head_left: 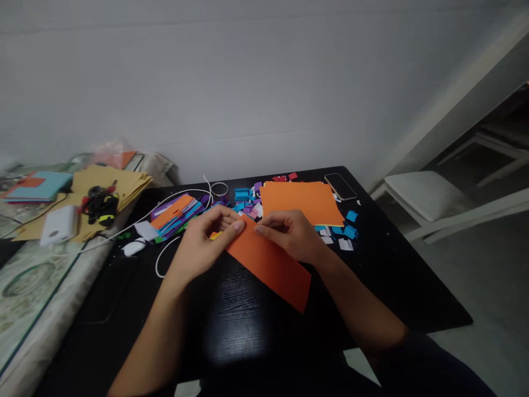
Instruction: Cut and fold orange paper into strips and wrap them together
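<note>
An orange paper strip slants above the black table, its upper end between my two hands and its lower end toward the front right. My left hand pinches the upper left corner, thumb on top. On the other side of that end, my right hand grips the edge between thumb and fingers. Behind my right hand lies a stack of orange sheets. A bit of yellow paper shows beside my left hand.
Small blue, white, purple and red paper pieces lie around the stack. A phone is at the back right. Coloured strips, a white cable and a white mouse-like object lie left. A white chair stands right.
</note>
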`<state>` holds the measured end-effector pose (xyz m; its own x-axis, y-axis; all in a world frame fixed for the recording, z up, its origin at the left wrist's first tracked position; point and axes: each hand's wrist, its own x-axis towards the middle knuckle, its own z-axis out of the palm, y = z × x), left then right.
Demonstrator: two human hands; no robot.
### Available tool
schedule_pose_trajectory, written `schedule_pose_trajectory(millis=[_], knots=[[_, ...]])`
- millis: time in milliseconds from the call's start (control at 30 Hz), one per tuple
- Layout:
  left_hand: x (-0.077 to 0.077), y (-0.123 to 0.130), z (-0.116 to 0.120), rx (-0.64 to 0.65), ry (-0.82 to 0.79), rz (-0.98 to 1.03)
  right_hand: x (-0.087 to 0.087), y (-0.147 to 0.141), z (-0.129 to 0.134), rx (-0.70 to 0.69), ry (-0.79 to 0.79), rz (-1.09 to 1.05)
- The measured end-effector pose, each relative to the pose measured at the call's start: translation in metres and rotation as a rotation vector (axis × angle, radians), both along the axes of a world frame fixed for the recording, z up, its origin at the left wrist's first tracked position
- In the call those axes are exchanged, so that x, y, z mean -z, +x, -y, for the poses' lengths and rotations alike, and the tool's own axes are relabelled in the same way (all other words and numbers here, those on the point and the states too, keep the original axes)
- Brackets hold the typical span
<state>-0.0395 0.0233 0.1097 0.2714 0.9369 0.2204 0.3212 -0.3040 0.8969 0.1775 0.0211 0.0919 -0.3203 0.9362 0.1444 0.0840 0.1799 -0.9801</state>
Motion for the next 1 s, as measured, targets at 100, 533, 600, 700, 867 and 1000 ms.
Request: schedule_pose_trajectory(millis=[100, 533, 600, 700, 867, 1000], knots=[[0.007, 0.006, 0.000, 0.008, -0.011, 0.026, 0.002, -0.004, 0.001, -0.060, -0.022, 0.014], [0.003, -0.033, -0.018, -0.359, 0.045, 0.162, -0.001, 0.057, -0.030, 0.111, -0.015, 0.069], [0.003, -0.036, -0.019, -0.247, 0.031, -0.011, -0.001, 0.055, -0.030, 0.219, 0.024, 0.059], [0.003, -0.030, -0.014, -0.034, 0.037, -0.274, 0.000, 0.043, -0.027, 0.191, 0.051, 0.106], [0.005, 0.002, -0.002, 0.175, -0.010, -0.224, 0.002, 0.020, -0.015, -0.070, 0.066, 0.212], [0.009, 0.010, -0.002, 0.164, -0.080, -0.120, 0.001, 0.016, -0.011, -0.016, 0.016, 0.076]])
